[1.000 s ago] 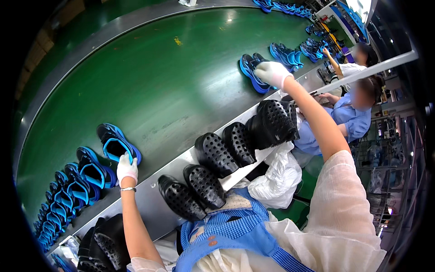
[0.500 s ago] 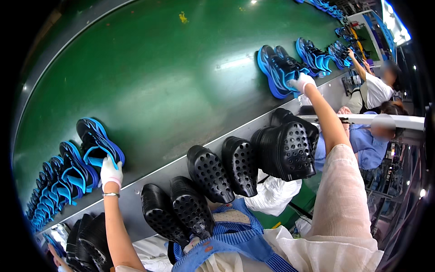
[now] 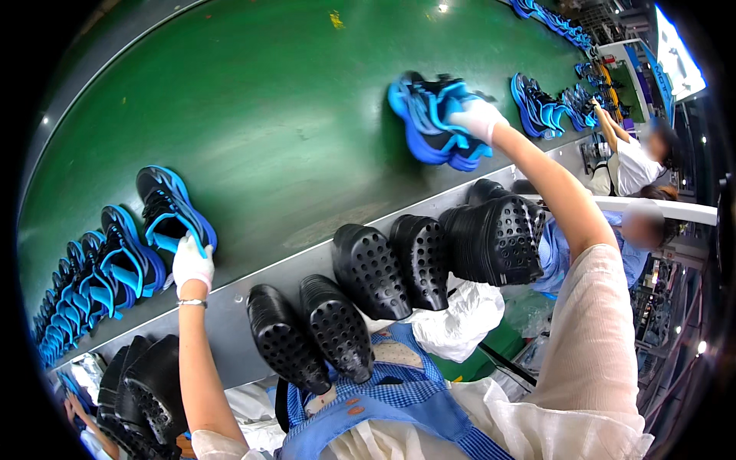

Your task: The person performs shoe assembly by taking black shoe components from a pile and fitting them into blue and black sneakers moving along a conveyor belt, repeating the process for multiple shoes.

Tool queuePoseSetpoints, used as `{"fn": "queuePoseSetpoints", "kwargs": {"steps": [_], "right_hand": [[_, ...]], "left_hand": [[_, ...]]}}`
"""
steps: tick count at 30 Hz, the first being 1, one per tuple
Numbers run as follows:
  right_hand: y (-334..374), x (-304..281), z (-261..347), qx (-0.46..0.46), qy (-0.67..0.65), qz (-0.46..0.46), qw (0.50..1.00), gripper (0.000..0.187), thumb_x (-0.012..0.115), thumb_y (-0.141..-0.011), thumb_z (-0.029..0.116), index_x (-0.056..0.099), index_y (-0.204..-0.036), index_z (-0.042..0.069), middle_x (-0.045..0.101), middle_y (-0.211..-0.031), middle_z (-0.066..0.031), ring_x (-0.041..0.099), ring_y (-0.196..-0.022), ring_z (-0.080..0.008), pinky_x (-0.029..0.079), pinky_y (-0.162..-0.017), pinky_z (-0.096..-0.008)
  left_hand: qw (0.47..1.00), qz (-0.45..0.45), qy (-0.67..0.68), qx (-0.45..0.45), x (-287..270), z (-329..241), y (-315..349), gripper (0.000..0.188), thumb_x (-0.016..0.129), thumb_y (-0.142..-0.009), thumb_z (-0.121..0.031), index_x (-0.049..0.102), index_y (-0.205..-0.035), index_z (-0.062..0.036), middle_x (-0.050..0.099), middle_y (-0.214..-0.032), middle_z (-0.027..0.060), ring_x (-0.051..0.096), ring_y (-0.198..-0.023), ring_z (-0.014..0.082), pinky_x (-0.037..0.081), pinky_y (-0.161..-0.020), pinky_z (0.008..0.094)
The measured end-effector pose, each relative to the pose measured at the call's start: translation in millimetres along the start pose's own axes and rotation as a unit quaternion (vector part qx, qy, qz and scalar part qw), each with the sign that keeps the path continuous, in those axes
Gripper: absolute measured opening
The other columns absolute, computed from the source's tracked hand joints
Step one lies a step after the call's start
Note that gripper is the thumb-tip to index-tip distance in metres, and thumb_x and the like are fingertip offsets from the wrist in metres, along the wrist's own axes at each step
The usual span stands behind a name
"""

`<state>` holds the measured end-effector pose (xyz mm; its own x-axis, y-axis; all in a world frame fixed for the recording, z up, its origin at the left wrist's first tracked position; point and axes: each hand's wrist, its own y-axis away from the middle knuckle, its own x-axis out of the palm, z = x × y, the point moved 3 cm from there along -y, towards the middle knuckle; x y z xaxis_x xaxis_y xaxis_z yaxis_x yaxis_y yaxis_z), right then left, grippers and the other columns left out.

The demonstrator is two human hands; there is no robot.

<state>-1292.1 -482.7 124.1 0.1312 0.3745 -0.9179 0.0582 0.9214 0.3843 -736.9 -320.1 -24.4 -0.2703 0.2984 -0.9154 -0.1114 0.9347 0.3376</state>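
Observation:
My gloved left hand grips the heel end of a black and blue sneaker, which rests on the green belt at the end of a long row of similar sneakers. Out to the right, my gloved right hand is closed on the opening of a pair of black and blue sneakers. Motion blurs this pair, and I cannot tell whether it touches the belt. The fingertips of my right hand are partly hidden inside the shoes.
Black shoe-shaped pieces with round holes line the near metal edge. More stacked black pieces stand at lower left. More sneakers sit farther right on the belt. Co-workers are along the right side.
My right hand has moved left with the pair of sneakers, away from the other shoes at the right. My left hand stays at the heel of its sneaker; the view has shifted slightly.

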Motion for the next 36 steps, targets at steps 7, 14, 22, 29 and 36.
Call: {"fn": "queuePoseSetpoints", "kwargs": {"steps": [7,14,22,29,36], "right_hand": [[24.8,46.0,232.5,-0.135,0.007,0.023,0.991,0.041,0.052,-0.075,0.038,0.068,-0.087,0.003,0.067,-0.089,-0.0211,0.064,-0.087,-0.0355,0.049,-0.079,-0.0413],[36.5,134.9,356.1,-0.086,-0.061,0.052,0.993,0.037,0.050,-0.081,0.030,0.069,-0.099,0.003,0.065,-0.105,-0.0207,0.062,-0.100,-0.0355,0.049,-0.089,-0.0406],[138.2,80.9,316.1,-0.222,-0.121,-0.015,0.967,0.028,0.051,-0.086,0.029,0.064,-0.095,0.006,0.065,-0.091,-0.0195,0.062,-0.088,-0.0371,0.049,-0.081,-0.0441],[257.2,50.9,234.1,-0.217,-0.147,-0.024,0.965,0.021,0.057,-0.086,0.023,0.061,-0.098,0.006,0.062,-0.086,-0.0136,0.062,-0.083,-0.0316,0.050,-0.074,-0.0391],[319.4,23.8,140.4,-0.093,-0.167,-0.105,0.976,0.019,0.059,-0.084,0.019,0.063,-0.097,0.006,0.062,-0.085,-0.0121,0.063,-0.080,-0.0297,0.051,-0.072,-0.0372]], "left_hand": [[1.000,-0.005,-0.002,-0.012,-39.9,-9.7,12.7,0.040,0.069,-0.078,-0.031,0.058,-0.108,-0.0063,0.059,-0.100,0.0163,0.061,-0.095,0.0354,0.051,-0.081,0.0419],[0.922,-0.205,0.264,0.194,-95.7,-55.2,41.8,0.015,0.059,-0.086,-0.015,0.064,-0.099,-0.0086,0.060,-0.099,0.0126,0.059,-0.091,0.0320,0.049,-0.079,0.0386],[0.988,0.065,0.085,0.112,-59.2,-85.2,-15.9,0.033,0.046,-0.091,-0.026,0.060,-0.107,0.0001,0.064,-0.104,0.0217,0.061,-0.097,0.0366,0.048,-0.087,0.0442],[0.897,0.382,0.220,0.038,-61.2,-70.8,-43.6,0.055,0.061,-0.086,-0.037,0.052,-0.118,0.0068,0.060,-0.110,0.0181,0.066,-0.089,0.0294,0.054,-0.073,0.0390],[0.993,-0.018,0.011,0.116,-77.4,-73.3,-16.5,0.040,0.042,-0.091,-0.037,0.061,-0.088,-0.0020,0.063,-0.094,0.0224,0.058,-0.091,0.0423,0.045,-0.078,0.0507]]}}
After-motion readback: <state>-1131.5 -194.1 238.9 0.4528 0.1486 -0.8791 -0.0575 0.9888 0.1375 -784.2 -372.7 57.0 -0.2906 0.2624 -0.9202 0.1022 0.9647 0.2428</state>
